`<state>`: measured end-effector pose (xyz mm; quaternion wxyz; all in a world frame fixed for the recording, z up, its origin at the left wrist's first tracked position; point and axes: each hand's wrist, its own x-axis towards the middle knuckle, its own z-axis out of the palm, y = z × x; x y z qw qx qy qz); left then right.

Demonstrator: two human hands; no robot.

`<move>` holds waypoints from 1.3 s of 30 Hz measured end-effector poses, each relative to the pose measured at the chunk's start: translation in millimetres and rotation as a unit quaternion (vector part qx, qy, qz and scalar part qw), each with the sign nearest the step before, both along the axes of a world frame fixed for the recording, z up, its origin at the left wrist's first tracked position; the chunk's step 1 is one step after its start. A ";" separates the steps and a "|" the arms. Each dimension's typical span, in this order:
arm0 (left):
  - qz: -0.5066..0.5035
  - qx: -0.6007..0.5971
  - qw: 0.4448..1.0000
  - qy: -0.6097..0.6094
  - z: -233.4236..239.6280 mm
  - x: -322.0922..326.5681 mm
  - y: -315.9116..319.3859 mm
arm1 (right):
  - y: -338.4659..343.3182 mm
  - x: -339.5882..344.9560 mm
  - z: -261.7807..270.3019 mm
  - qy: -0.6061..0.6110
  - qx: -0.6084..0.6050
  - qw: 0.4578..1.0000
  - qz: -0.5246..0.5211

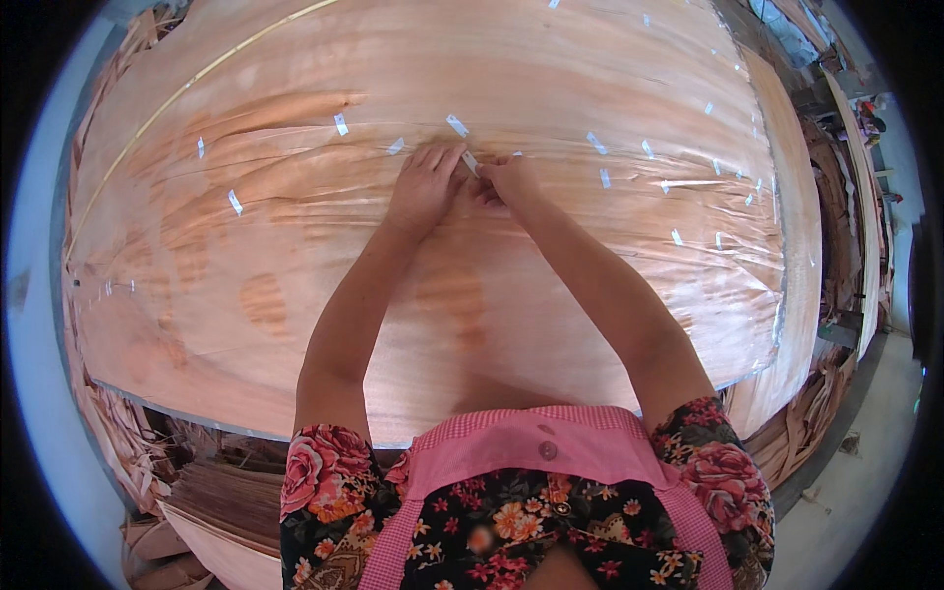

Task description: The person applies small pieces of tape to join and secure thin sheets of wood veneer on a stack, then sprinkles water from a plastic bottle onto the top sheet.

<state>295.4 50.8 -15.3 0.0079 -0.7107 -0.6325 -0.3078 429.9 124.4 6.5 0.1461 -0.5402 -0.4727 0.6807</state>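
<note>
A broad wood veneer sheet (546,295) with wrinkled, slightly raised grain lies before me. My left hand (426,184) rests on it, palm down, fingers reaching away from me and holding nothing. Close by on the right, my right hand (509,181) pinches the near end of a short white tape strip (470,161) between thumb and finger. The strip's far end lies beside my left fingertips. Other short tape pieces are scattered over the wrinkled band, among them one piece (457,125) just beyond my hands and another piece (396,146) left of them.
A thin yellow strip (188,85) curves across the sheet's far left. Stacked veneer sheets (221,509) sit below the near left edge. Torn veneer scraps (800,413) lie below the right side. Far right, another person (872,125) is partly visible.
</note>
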 end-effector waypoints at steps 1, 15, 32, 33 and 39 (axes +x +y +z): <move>0.000 -0.004 1.000 0.019 0.5 0.1 0.0 | 0.0 1.2 -0.7 -0.009 -0.006 1.000 -0.006; -0.016 -0.044 0.999 0.009 8.9 -2.1 2.5 | 2.3 -2.1 -7.0 0.003 0.026 0.999 -0.023; -0.023 -0.035 0.992 0.120 -1.3 0.3 5.4 | 14.1 -4.3 -25.5 -0.034 0.132 0.987 0.082; -0.017 -0.029 0.990 0.136 0.2 2.4 3.2 | 11.6 -7.8 -24.3 -0.106 0.259 0.947 0.156; -0.036 -0.065 0.986 0.151 21.6 6.3 -1.1 | 25.4 -4.6 15.9 -0.366 0.514 0.691 0.353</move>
